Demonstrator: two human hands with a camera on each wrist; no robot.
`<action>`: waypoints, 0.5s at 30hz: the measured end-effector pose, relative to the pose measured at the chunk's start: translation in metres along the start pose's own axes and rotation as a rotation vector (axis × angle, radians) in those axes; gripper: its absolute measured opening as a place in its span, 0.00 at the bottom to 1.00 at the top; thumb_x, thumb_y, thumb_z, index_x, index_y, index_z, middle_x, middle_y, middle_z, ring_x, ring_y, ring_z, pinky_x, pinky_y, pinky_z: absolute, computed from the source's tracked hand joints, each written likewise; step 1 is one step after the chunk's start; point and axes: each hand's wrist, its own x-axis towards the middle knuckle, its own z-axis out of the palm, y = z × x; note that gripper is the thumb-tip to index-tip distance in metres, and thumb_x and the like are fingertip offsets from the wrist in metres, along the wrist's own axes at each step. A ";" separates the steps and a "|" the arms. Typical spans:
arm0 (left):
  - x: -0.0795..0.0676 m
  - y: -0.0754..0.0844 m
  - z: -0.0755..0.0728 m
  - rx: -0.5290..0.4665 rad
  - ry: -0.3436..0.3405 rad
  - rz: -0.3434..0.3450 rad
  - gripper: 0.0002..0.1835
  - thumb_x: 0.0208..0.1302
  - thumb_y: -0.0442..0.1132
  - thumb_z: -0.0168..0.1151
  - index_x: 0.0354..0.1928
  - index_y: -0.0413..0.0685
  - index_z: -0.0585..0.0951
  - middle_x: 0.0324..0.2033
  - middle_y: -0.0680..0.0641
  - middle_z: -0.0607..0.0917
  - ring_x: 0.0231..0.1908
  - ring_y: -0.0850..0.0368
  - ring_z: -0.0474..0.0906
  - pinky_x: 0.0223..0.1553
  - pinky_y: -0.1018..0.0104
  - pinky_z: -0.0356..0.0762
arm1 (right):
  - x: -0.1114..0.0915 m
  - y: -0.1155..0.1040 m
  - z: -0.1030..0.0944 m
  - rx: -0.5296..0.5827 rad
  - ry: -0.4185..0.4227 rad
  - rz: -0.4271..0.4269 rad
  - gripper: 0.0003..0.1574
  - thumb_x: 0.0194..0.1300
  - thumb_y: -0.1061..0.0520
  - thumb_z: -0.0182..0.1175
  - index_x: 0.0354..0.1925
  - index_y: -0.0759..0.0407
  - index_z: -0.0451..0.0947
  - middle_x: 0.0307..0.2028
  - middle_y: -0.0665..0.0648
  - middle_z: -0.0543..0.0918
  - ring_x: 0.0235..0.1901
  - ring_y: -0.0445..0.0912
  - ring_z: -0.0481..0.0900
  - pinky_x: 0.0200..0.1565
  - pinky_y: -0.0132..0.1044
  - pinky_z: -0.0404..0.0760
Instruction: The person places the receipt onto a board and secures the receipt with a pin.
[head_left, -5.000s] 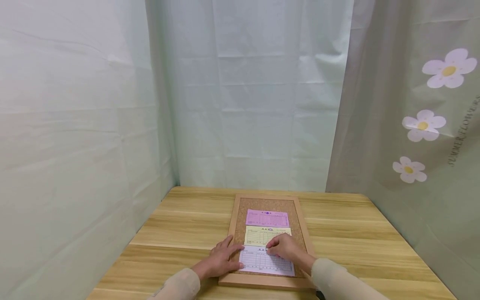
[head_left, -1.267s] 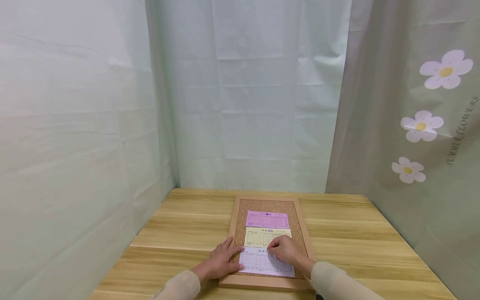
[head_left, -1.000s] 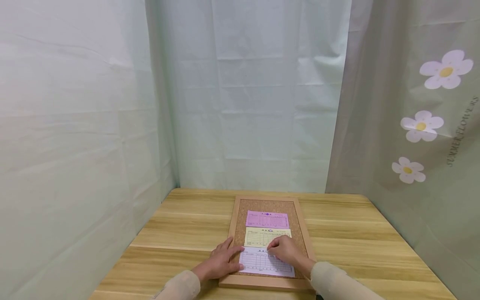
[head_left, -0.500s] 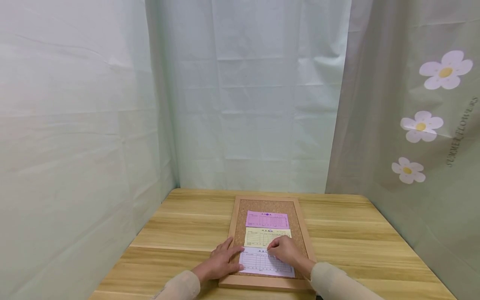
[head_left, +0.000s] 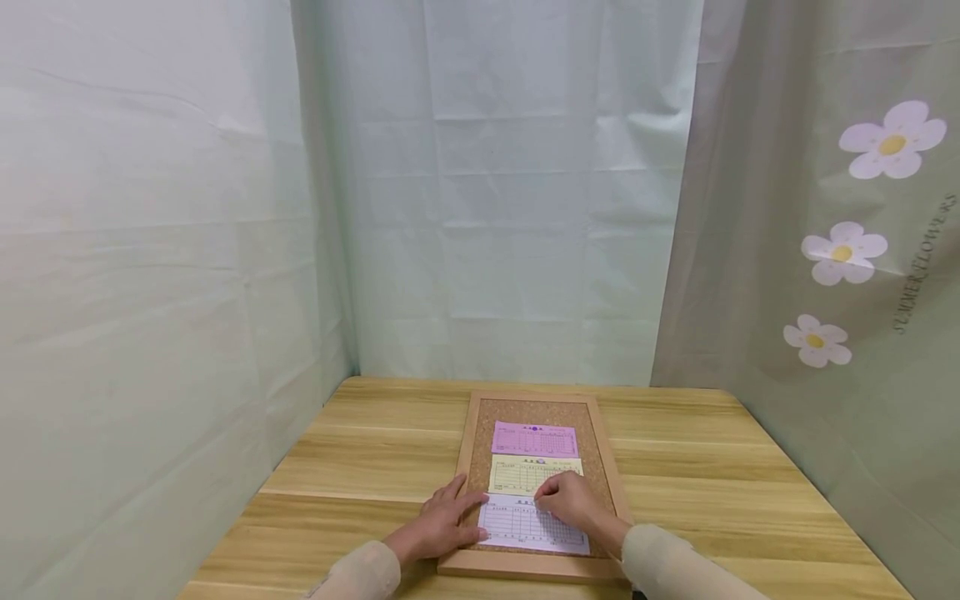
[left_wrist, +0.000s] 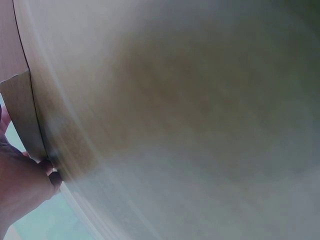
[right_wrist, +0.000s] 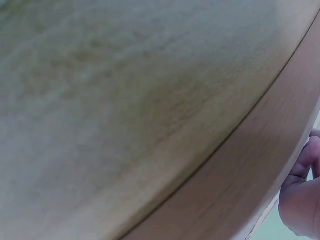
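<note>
In the head view a framed cork board (head_left: 491,410) lies on the table. Three printed slips run down it: pink (head_left: 517,442), yellow (head_left: 504,479) and white (head_left: 510,525). Round purple heads mark the top middle of the pink and yellow ones. My left hand (head_left: 442,521) spreads over the board's left frame, thumb and forefinger resting on the white slip's left corners. At that slip's top edge, right of its middle, my right hand (head_left: 566,496) pinches what looks like a push pin, mostly hidden by the fingertips.
The wood-grain table (head_left: 697,467) extends to both sides of the board. Pale curtains (head_left: 510,208) hang behind and on both sides, with flowers printed on the right one. Both wrist views mostly show blurred tabletop, with the board's wooden frame (right_wrist: 240,165) crossing the right one.
Over five seconds both hands have kept nearly the same places on the white slip. The head view has shifted very slightly; the slips lie as before.
</note>
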 end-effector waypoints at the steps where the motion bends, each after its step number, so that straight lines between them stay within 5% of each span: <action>1: 0.000 0.000 0.000 0.001 0.001 0.001 0.32 0.64 0.58 0.65 0.65 0.49 0.74 0.73 0.29 0.54 0.70 0.26 0.50 0.63 0.28 0.47 | 0.000 0.000 0.000 0.003 -0.002 0.007 0.05 0.57 0.63 0.67 0.26 0.55 0.85 0.23 0.48 0.80 0.22 0.40 0.73 0.24 0.32 0.72; 15: -0.001 0.003 -0.002 0.015 -0.009 -0.004 0.32 0.64 0.57 0.64 0.66 0.49 0.74 0.73 0.28 0.54 0.70 0.25 0.50 0.63 0.28 0.47 | 0.001 0.001 0.000 -0.013 -0.010 0.008 0.06 0.58 0.64 0.66 0.27 0.54 0.84 0.18 0.48 0.77 0.18 0.39 0.71 0.21 0.33 0.69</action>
